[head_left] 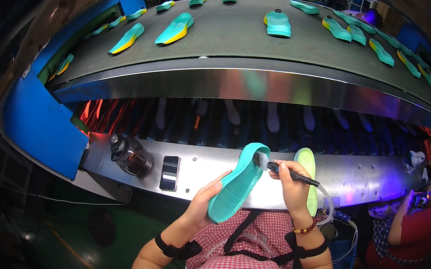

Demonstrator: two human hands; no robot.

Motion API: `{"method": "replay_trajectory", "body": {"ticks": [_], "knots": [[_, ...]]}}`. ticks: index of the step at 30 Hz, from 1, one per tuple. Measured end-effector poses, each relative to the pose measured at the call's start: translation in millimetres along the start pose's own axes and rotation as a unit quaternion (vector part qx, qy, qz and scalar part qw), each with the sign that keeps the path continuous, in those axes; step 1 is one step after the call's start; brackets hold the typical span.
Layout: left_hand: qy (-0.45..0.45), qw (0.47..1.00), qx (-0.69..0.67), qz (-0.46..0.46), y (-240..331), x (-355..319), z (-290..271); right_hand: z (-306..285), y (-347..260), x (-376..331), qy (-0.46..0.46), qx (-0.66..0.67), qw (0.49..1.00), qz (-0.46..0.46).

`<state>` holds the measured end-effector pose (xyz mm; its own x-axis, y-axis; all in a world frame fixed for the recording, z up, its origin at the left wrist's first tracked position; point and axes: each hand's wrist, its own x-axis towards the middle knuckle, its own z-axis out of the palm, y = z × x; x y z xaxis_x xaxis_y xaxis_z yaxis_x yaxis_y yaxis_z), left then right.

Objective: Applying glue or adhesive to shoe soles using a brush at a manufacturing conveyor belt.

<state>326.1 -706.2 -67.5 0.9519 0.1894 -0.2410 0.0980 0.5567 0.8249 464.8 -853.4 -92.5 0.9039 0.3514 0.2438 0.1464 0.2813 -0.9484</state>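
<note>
My left hand (199,203) is closed around the side of a teal shoe sole (232,194), holding it tilted above the near edge of the metal ledge. In my right hand (293,191) is a black-handled glue brush (303,177) with a clear tube running from its back end. The pale bristles touch the inside of the sole near its far end, where the surface looks wet. Beyond my right hand a yellow-green shoe sole (306,159) lies on the ledge, partly hidden by that hand.
A dark belt (228,28) at the far side carries several teal and yellow soles. Under it, more soles stand in a dark slot lit red at its ends. On the metal ledge (207,160) are a dark bottle (132,157) and a phone (169,174). A person in red (423,235) sits right.
</note>
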Motion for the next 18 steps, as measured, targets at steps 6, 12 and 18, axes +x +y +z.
{"method": "replay_trajectory", "body": {"ticks": [6, 12, 18], "knots": [[0.007, 0.997, -0.075, 0.003, -10, 9, -9, 13, 7, -26, -0.055, -0.141, 0.981, -0.123], [-0.008, 0.998, -0.054, 0.006, -9, 11, -4, 11, 16, -33, -0.057, -0.198, 0.959, -0.195], [0.007, 0.999, -0.049, 0.015, -14, 16, -9, 17, 7, -44, -0.116, -0.286, 0.906, -0.291]]}}
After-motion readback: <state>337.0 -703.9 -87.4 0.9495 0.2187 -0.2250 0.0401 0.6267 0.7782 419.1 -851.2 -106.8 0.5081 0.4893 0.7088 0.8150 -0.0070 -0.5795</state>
